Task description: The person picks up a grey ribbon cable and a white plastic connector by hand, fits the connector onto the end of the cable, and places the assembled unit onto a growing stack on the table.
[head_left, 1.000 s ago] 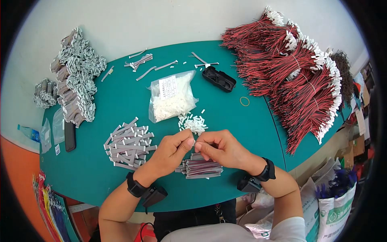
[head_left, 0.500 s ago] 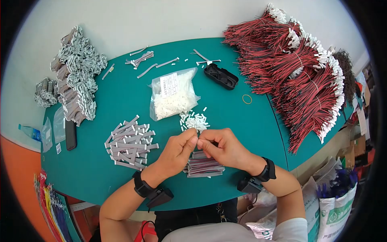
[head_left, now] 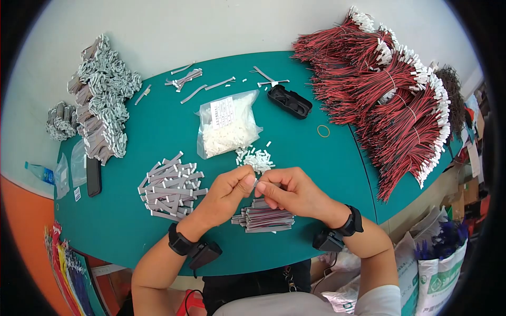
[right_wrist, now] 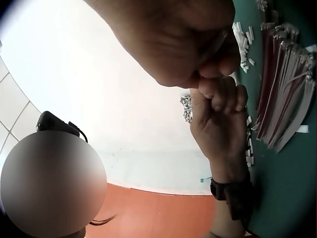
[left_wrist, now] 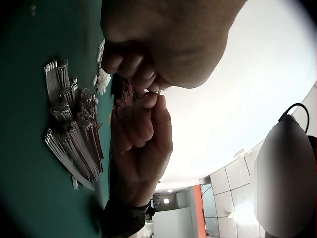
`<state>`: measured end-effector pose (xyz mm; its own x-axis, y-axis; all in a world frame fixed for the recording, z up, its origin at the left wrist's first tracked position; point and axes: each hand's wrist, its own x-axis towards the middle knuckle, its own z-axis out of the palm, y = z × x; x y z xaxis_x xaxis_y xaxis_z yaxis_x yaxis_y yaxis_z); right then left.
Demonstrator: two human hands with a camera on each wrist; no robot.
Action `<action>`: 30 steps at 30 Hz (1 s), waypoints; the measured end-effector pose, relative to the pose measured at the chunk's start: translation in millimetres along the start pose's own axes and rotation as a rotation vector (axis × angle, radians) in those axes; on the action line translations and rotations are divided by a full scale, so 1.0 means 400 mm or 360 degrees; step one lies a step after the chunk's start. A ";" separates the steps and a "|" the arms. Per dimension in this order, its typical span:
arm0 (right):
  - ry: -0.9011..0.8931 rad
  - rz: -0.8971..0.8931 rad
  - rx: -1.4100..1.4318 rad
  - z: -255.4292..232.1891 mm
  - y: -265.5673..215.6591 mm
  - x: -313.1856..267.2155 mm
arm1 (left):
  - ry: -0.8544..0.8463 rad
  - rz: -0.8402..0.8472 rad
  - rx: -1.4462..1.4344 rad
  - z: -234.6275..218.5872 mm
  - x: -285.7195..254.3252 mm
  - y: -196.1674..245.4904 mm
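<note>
Pinching a tiny whitish piece (head_left: 256, 183) between them, the curled-up left hand (head_left: 227, 192) and right hand (head_left: 293, 193) basically meet over the green worktop (head_left: 321, 168), near a messy stack of flat grey-and-maroon ribbon cables (head_left: 268, 220).

No words readable: print (head_left: 223, 110) too tiny on the bag label (head_left: 221, 112), green marks (head_left: 438, 284) blurred on the white sack (head_left: 423, 278)

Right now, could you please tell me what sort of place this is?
Probably a cable workshop: bundled red and black wires, a bag of white pieces and gray ribbon cables on a green table.
</note>
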<state>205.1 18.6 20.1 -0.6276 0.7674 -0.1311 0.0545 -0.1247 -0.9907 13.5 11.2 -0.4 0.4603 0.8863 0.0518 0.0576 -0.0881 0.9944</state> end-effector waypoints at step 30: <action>0.0102 -0.0120 -0.0296 0.004 0.017 0.006 | 0.0076 0.0035 0.0229 -0.004 -0.003 0.016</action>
<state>202.8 18.6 13.1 -0.5849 0.8094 -0.0526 0.1555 0.0483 -0.9867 11.7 10.2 5.9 0.4206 0.9036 0.0813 0.1757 -0.1690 0.9698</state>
